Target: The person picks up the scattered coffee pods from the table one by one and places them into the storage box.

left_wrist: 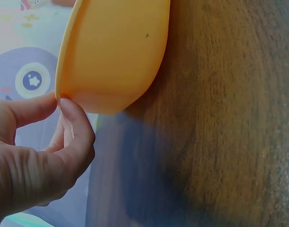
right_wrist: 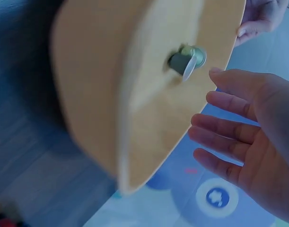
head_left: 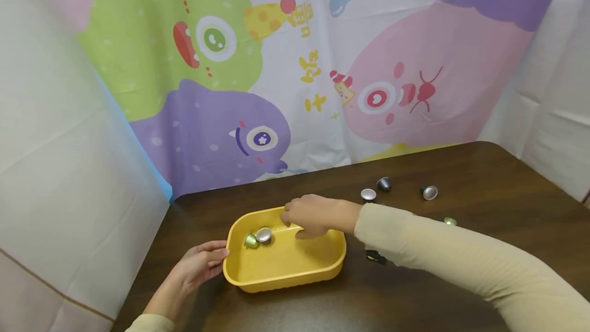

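A yellow plastic tray (head_left: 286,285) with rounded corners stands on the dark wooden table. My left hand (head_left: 200,265) pinches its left rim between thumb and finger, which the left wrist view shows close up. Inside, toward the left end, a green coffee capsule (head_left: 251,241) lies beside another capsule with a silver lid (head_left: 264,235). My right hand (head_left: 315,214) hovers over the tray's far right part. In the right wrist view its fingers (right_wrist: 224,125) are spread and relaxed, with nothing held, apart from the two capsules.
Right of the tray lie several capsules: a silver-lidded one (head_left: 368,194), a dark one (head_left: 384,184), another dark one with its lid showing (head_left: 429,192), and a green one (head_left: 450,222). A small black-and-yellow object (head_left: 376,256) sits under the right sleeve. A cartoon curtain (head_left: 318,132) hangs behind.
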Demonstrator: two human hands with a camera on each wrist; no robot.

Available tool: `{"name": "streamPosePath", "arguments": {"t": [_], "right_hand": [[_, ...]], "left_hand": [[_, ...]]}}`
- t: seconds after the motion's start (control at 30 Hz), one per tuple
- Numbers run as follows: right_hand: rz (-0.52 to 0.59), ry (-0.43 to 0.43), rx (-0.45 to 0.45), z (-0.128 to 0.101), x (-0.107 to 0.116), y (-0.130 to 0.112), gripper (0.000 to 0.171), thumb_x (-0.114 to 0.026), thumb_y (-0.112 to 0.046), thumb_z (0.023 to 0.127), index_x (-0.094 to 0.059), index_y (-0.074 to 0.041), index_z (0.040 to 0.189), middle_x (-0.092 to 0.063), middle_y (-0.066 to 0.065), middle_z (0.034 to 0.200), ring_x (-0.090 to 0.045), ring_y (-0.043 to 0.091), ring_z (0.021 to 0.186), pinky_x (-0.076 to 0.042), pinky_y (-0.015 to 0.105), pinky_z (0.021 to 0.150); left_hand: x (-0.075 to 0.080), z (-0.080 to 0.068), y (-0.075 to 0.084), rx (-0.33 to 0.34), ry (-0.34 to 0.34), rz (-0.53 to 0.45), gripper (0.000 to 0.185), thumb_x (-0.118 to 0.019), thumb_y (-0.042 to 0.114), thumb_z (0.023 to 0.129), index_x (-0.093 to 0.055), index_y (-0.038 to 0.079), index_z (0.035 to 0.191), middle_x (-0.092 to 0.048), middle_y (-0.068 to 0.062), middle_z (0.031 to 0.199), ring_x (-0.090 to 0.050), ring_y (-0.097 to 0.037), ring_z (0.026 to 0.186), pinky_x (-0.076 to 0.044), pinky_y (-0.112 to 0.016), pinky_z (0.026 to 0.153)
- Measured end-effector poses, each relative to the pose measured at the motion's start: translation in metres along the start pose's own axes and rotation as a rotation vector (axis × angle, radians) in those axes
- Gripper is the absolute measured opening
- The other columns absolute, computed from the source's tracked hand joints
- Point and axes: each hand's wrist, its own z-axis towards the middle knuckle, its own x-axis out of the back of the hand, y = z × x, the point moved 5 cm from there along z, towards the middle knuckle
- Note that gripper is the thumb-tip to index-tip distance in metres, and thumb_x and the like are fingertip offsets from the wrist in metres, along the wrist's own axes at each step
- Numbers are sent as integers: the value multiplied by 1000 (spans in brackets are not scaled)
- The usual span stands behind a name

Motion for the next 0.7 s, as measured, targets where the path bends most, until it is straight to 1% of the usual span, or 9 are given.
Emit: {"name": "streamPosePath", "arguments": {"t": [0.23, 0.37, 0.43, 0.57, 0.63, 0.7], "right_hand": [[123, 65, -42, -37, -9, 26, 30, -67, -31, 89, -61, -16, 115, -63, 2, 108, -62, 18, 97, -53, 34, 85], [182, 113, -49, -52, -11, 37, 30, -67, -31, 90, -61, -15, 114, -63, 3, 108, -61, 17, 95, -52, 34, 83], [205, 138, -54, -59, -12, 40, 29, -67, -31, 90, -60, -15, 114, -63, 3, 108, -60, 14, 90, -52, 33, 82], [235, 208, -51, -70, -14, 46, 28, -68, -28, 89, -61, -13, 111, -62, 2, 101, -54, 8, 77, -51, 31, 79], [248, 242, -47, -75, -15, 48, 27, -69, -27, 88, -62, -12, 110, -63, 3, 99, -54, 8, 77, -51, 30, 78], [258, 274, -40, -80, -16, 49, 26, -69, -25, 88, -62, -11, 109, -63, 4, 99, -56, 10, 81, -52, 30, 78]], "left_hand": [[0, 0, 0, 1, 0, 6, 48, -59, 9, 93, -42, -8, 134, -66, 4, 92, -63, -8, 83, -54, -23, 76], [2, 0, 1, -3, -2, 6, 47, -61, 11, 92, -44, -6, 133, -66, 4, 92, -63, -8, 83, -55, -23, 75], [2, 0, 1, 0, 0, 4, 47, -61, 11, 92, -45, -6, 133, -67, 4, 92, -63, -8, 83, -55, -23, 76], [1, 0, 0, 2, -3, -1, 46, -60, 10, 93, -45, -6, 132, -67, 3, 92, -63, -8, 83, -56, -24, 76], [1, 1, 0, -1, -7, 1, 46, -60, 10, 93, -44, -6, 133, -66, 3, 93, -63, -8, 83, -56, -24, 77], [1, 1, -1, -1, -3, 0, 47, -61, 11, 92, -45, -6, 133, -66, 3, 93, -63, -8, 83, -56, -24, 76]]}}
